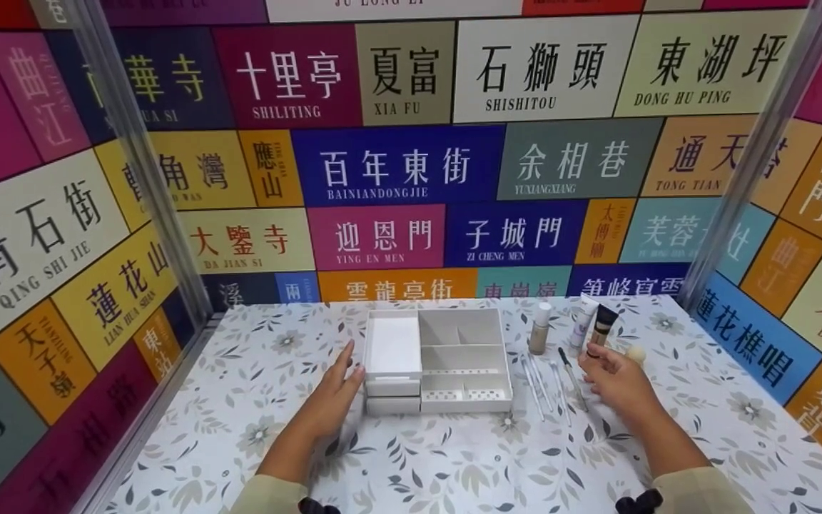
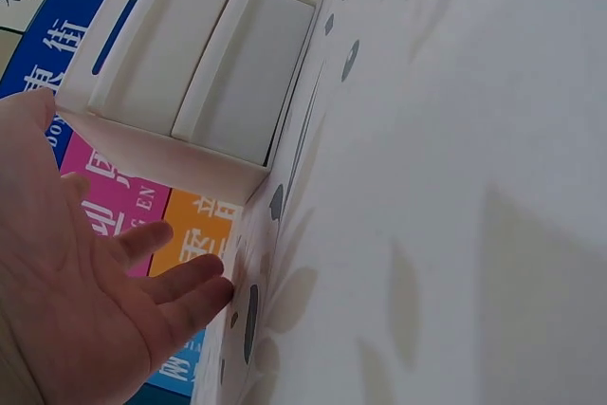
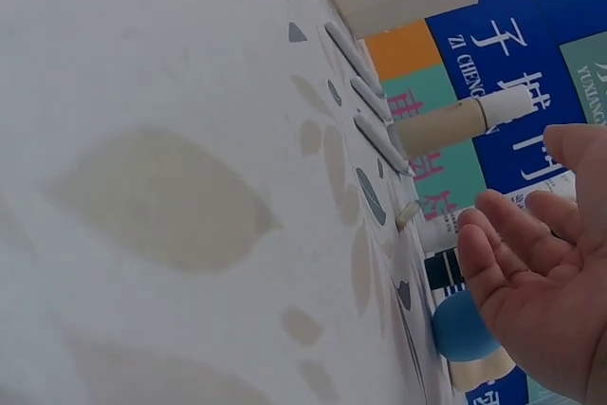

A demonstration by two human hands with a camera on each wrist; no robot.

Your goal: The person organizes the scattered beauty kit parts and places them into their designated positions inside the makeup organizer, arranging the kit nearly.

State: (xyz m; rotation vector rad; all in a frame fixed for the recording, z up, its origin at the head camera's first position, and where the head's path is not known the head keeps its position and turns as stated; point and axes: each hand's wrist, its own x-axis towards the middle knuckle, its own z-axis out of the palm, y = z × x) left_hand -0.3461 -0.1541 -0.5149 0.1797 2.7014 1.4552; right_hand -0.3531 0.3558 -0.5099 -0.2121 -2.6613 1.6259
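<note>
A white desktop organizer [image 1: 464, 364] stands mid-table, with drawers [image 2: 204, 59] on its left and open compartments on its right. At its left side is my left hand [image 1: 336, 396], fingers extended and holding nothing; whether it touches the wall is unclear. My right hand [image 1: 618, 378], fingers loosely bent, is just in front of a black-and-brown cosmetic tube [image 1: 604, 325]. The right wrist view shows nothing in its palm. Beside that tube stands a white tube [image 1: 582, 321], and further left a beige foundation bottle [image 1: 540, 332] with a white cap.
Several thin white sticks [image 1: 534, 389] and a dark slim pen [image 1: 572, 378] lie right of the organizer. A pale rounded item [image 1: 636, 355] sits behind my right hand; a blue ball-like item [image 3: 465, 325] shows in the right wrist view. Sign-covered walls [image 1: 397, 164] border the leaf-patterned table [image 1: 439, 464].
</note>
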